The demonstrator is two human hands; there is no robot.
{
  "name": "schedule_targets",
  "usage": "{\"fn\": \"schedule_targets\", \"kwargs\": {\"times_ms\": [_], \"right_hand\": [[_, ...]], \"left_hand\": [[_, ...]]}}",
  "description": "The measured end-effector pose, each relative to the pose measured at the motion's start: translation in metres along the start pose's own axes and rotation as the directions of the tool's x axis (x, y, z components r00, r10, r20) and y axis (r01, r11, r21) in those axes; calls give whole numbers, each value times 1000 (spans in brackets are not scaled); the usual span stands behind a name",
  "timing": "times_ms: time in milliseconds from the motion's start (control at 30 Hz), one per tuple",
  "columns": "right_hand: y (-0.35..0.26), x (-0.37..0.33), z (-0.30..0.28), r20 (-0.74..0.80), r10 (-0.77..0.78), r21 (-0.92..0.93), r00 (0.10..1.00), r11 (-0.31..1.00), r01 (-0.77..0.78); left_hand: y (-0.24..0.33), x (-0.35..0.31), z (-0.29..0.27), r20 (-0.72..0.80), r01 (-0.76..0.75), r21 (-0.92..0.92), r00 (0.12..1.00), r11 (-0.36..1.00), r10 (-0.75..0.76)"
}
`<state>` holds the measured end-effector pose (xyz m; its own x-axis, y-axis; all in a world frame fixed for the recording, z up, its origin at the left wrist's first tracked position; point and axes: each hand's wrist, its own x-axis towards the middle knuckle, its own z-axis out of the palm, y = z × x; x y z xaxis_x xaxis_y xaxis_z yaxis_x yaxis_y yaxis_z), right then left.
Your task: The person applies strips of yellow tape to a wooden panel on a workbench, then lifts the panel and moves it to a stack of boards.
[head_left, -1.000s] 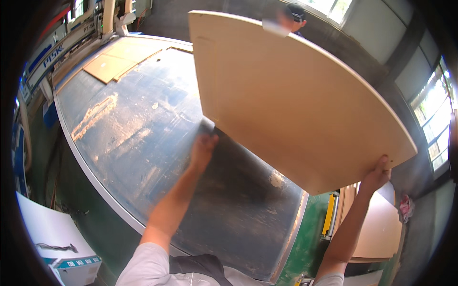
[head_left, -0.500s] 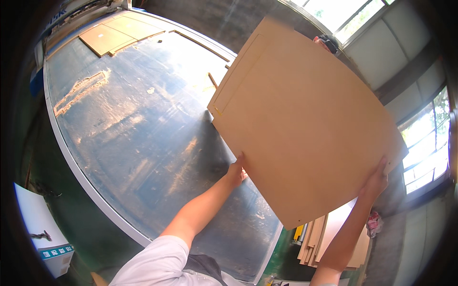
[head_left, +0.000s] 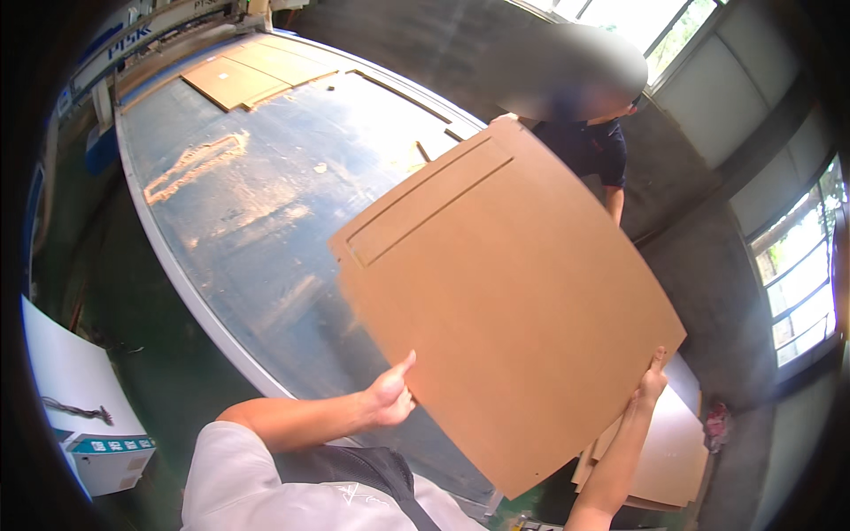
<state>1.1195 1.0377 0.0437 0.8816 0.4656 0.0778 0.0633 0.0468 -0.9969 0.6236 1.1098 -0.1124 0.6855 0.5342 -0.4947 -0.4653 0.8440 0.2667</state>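
A large brown fibreboard panel [head_left: 505,310] fills the middle of the head view, held up in the air above the near edge of a long work table [head_left: 221,239]. Its long axis runs from about 11 o'clock to 5 o'clock; the far corner points toward 12 o'clock and the near corner hangs down toward 6 o'clock. The face turned to the camera carries a shallow routed groove that frames a rectangle near the panel's upper left edge.

The left hand [head_left: 392,396] grips the panel's lower left edge at about 7 o'clock, thumb raised against the face and fingers hidden behind the board. The right hand [head_left: 652,382] clasps the right corner at about 4 o'clock, fingers curled over the edge.

Beyond the panel, the table has a dark, dusty top with pale streaks. More cut boards [head_left: 252,75] lie flat at its far end, around 11 o'clock. Another person in a dark shirt [head_left: 589,146] stands behind the panel's far corner at 1 o'clock. A stack of pale boards [head_left: 673,460] lies low at 4 o'clock, under the right forearm. A white box [head_left: 88,416] sits at 8 o'clock on the green floor [head_left: 168,372].
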Motion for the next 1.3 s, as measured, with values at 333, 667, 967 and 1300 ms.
{"fn": "schedule_targets", "kwargs": {"times_ms": [333,667,967,1300], "right_hand": [[197,-42,27,104,308,-253,946,928,-274],[206,-19,48,140,243,-612,960,783,-109],[135,-39,52,291,206,-956,934,24,293],[91,-76,52,633,-165,-464,756,701,542]], "left_hand": [[-80,-146,-96,-270,56,-85,960,995,-77],[-111,-179,-99,-100,81,-92,991,993,-90],[-106,-180,-108,-144,117,-113,981,987,-132],[-101,-165,-130,-282,329,113,915,938,-287]]}}
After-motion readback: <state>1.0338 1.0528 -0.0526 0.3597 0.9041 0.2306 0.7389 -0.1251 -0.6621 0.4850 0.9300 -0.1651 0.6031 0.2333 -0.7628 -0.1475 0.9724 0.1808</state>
